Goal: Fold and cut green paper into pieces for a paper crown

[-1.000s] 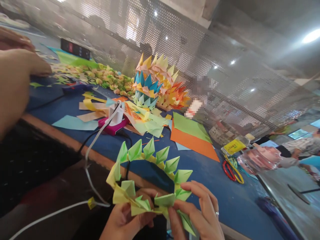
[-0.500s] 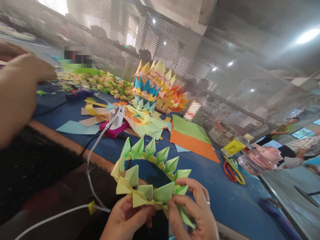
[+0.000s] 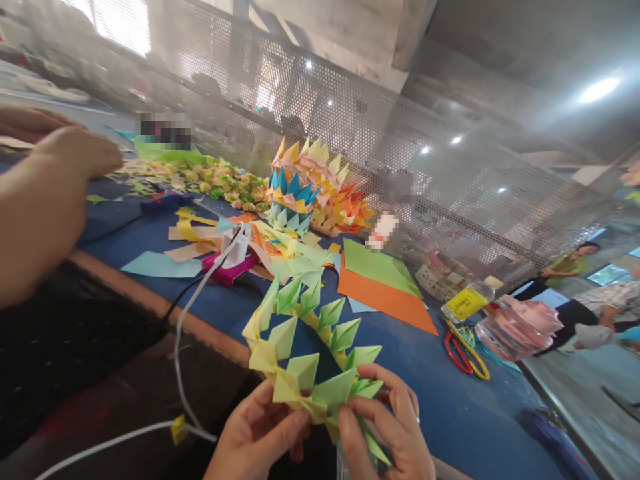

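Two hands pinch one folded paper ring, which hangs level with the near edge of the blue counter [image 3: 450, 427], on the wearer's side. The left hand [image 3: 265, 427] has its thumb in front and fingers behind the yellow lower edge of the paper ring [image 3: 303, 370]; the right hand [image 3: 390, 423] grips just beside it, thumb and fingertips around the green points. The hands are close to each other but apart, both clamped on the paper. Fingers cover the stretch between and behind them, so whether the band is joined there I cannot tell.

To handle this well, I would let the left hand merely steady the yellow base while the right does the fine adjusting, pressing along the folds rather than across them. The points look crisp and thin, so a hard squeeze would probably crease them; pushing from the base seems safer. Even spacing is best judged against the far side of the ring.

Beyond lie a green sheet [image 3: 377, 263] over an orange sheet [image 3: 385, 305], and finished-looking crowns [image 3: 295, 190] stand by the mesh. A pale cable [image 3: 179, 347] droops left of the ring, worth avoiding with the elbow.
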A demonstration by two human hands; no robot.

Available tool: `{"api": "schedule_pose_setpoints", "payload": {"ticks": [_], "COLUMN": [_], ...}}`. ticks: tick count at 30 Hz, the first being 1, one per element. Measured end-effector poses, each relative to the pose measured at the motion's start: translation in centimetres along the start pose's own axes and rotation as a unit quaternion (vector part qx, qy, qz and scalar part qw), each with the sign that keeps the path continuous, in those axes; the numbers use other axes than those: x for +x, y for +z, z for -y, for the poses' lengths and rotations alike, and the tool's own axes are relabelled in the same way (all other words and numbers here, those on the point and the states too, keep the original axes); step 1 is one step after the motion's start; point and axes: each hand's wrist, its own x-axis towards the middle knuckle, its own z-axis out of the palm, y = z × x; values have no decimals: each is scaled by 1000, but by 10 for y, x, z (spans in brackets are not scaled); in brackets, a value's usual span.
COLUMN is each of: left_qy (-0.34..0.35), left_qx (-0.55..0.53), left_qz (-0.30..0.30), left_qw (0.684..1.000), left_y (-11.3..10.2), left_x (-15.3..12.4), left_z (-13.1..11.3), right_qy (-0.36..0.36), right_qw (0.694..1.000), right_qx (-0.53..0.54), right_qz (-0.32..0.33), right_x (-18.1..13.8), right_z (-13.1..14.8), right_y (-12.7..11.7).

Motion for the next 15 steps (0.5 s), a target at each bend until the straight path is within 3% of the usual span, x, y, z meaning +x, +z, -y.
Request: {"api": "schedule_pose_setpoints", "payload": {"ticks": [6, 15], "left_qy": [-20, -24], "left_qx": [-32, -40], "left_qz": [-20, -1], "left_qw": [999, 999], "left_y": [4, 5], "left_x": [0, 3], "left_z": [1, 1], "right_qy": [9, 31], "right_qw": [1000, 998], "right_qx": [-1, 2], "right_qz": [-21, -61], "right_x": [-4, -12], "right_z": [-2, -7], "right_y": [2, 10]}}
